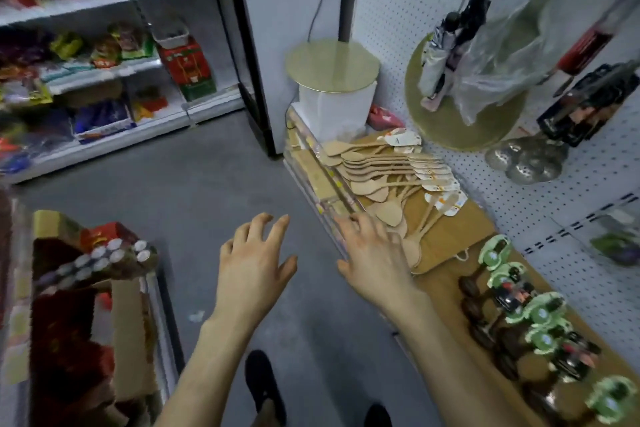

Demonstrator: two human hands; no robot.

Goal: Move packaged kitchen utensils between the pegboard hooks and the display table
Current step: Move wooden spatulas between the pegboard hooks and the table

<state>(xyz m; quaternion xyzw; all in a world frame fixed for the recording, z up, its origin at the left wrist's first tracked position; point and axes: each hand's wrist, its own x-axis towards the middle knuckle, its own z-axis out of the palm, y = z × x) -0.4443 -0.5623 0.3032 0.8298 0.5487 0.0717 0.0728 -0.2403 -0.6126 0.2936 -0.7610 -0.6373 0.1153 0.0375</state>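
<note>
there, both hands were out in front with fingers spread and nothing in them. the left hand (254,263) hung over the grey floor (194,184), well apart from any goods. the right hand (372,253) reached over the front edge of the display table (450,236), its fingertips just beside the pile of wooden spatulas (384,170) with paper tags, though i could not tell if they touched. dark spoons with green cards (530,319) lay farther along the table. metal skimmers (524,158) hung on the pegboard (588,184) behind.
</note>
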